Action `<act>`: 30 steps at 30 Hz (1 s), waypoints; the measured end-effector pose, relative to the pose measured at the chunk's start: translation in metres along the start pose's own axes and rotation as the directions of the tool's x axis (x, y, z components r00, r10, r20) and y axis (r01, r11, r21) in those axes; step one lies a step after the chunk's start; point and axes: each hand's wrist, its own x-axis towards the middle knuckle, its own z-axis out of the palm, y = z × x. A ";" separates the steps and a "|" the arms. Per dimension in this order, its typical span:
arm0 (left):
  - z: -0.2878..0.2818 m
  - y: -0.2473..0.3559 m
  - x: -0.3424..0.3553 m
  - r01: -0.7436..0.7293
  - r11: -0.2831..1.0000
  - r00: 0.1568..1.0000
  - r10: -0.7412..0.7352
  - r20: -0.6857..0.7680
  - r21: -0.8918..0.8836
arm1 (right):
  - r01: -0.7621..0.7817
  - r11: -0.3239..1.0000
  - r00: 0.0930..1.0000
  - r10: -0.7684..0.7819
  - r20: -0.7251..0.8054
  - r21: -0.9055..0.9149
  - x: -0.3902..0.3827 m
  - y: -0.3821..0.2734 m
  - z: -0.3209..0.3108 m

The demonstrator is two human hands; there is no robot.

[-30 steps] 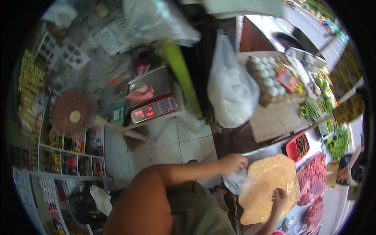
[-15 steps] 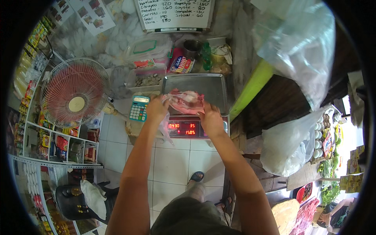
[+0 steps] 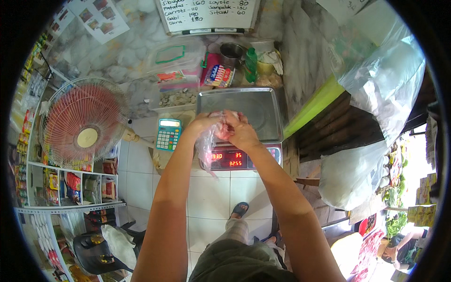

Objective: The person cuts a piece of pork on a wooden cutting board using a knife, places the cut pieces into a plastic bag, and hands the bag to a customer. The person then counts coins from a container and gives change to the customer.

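Observation:
Both hands meet over the front of a metal scale tray [image 3: 263, 108], around a folded piece of raw pinkish meat [image 3: 224, 133]. My left hand [image 3: 203, 123] is closed at the meat's left side, holding a thin clear plastic bag [image 3: 205, 149] that hangs down past the tray's edge. My right hand [image 3: 242, 134] has its fingers curled over the top and right of the meat. Much of the meat is hidden beneath the hands. Below them, the digital scale [image 3: 263, 155] shows lit red digits, partly covered by the bag.
Left of the scale lies a teal calculator [image 3: 168, 135], with a tub of coins [image 3: 178, 98] behind it. A red fan [image 3: 88, 137] stands farther left. Behind the tray are a metal pot [image 3: 231, 55] and a green bottle [image 3: 251, 61]. Plastic bags [image 3: 354, 174] hang at right.
The meat, spread out between my hands before, is now bunched up. My right hand has moved left over it, closer to my left hand. The scale's digits have changed.

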 end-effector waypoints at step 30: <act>0.677 0.016 -0.339 0.067 0.987 0.345 0.115 0.932 -0.147 | -0.720 0.680 0.560 0.451 -0.695 -0.139 -0.724 0.164 -0.245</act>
